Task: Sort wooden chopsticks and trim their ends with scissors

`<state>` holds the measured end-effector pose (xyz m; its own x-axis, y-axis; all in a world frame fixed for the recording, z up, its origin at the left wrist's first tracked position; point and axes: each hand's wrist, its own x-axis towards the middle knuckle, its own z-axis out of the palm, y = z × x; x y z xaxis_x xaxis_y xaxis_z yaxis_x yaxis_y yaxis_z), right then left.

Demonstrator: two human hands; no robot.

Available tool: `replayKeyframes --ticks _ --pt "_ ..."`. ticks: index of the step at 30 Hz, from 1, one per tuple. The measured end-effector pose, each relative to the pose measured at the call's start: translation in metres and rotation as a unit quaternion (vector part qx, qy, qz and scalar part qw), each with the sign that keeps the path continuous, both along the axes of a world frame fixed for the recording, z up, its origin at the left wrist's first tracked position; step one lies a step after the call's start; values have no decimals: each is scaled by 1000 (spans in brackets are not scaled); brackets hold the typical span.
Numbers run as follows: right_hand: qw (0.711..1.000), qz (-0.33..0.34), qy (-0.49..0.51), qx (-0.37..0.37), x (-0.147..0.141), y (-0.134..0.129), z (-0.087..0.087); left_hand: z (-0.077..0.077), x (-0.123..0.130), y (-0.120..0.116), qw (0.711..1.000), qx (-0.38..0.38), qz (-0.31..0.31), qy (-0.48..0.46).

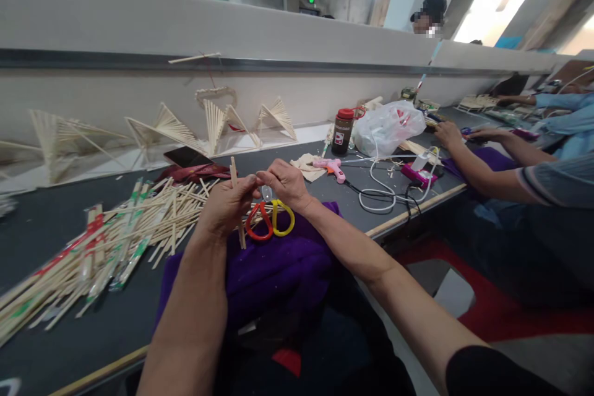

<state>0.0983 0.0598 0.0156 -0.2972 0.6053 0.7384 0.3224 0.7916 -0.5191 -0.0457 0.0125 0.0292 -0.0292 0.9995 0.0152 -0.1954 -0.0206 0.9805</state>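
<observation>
Head view is showing a person seated at a dark table point(55, 223), both bare hands meeting near the table's near edge. The left hand point(227, 207) is pinching a thin wooden stick point(236, 204) between thumb and fingers, closed narrowly around it. The stick's long axis is running almost upright, tilting slightly, with 1 end rising past the fingers toward the far side and the other end poking out below the hand toward the purple cloth point(278, 272) on the lap. The right hand point(285, 182) is sitting just right of the left, its fingertips curled in and touching the same stick near its upper part; whether it is gripping something small of its own cannot be told. So the stick is lying between the 2 hands, held mainly by the left, which is nearer its middle.

Scissors with red and yellow handles point(269, 219) are lying just beneath the hands on the cloth. A spread pile of chopsticks point(116, 241) is covering the table to the left. A pink glue gun point(330, 167) is resting farther right, beside a red-capped bottle point(342, 131). Another person's arms point(473, 161) are working on the far right.
</observation>
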Motion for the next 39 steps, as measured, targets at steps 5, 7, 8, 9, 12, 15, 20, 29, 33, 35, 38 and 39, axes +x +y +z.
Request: replayKeyframes --ticks 5,7,8,9,12,15,20,29,33,35,38,39 --pt "999 41 32 5 0 -2 3 1 -2 0 1000 10 -5 -6" --pt "997 64 45 5 -1 -4 4 1 -3 -1 1000 7 -27 -10" --pt "996 75 54 7 -2 -5 4 1 -3 -1 999 5 -39 -13" --pt "994 84 64 8 -2 -5 3 1 -4 -2 999 4 -51 -17" --pt "992 106 74 0 -2 -6 3 0 -5 -2 997 -2 -70 -30" --pt "989 135 61 -26 0 -6 4 -1 -5 -2 997 -8 -64 -42" --pt "973 198 58 -107 2 -7 3 2 -3 -3 996 -2 -48 -79" --pt "988 105 10 -111 6 6 -16 10 -27 0 960 59 101 -254" --pt "990 43 -93 98 2 -13 -14 9 -31 -1 946 91 222 -220" --pt "975 67 -129 165 -6 -28 -5 9 -28 -2 956 97 228 -160" --pt "969 102 -123 190 -22 -41 12 7 -19 -4 978 95 160 -94" --pt "974 89 -105 180 -27 -42 19 7 -16 -4 982 96 128 -96"
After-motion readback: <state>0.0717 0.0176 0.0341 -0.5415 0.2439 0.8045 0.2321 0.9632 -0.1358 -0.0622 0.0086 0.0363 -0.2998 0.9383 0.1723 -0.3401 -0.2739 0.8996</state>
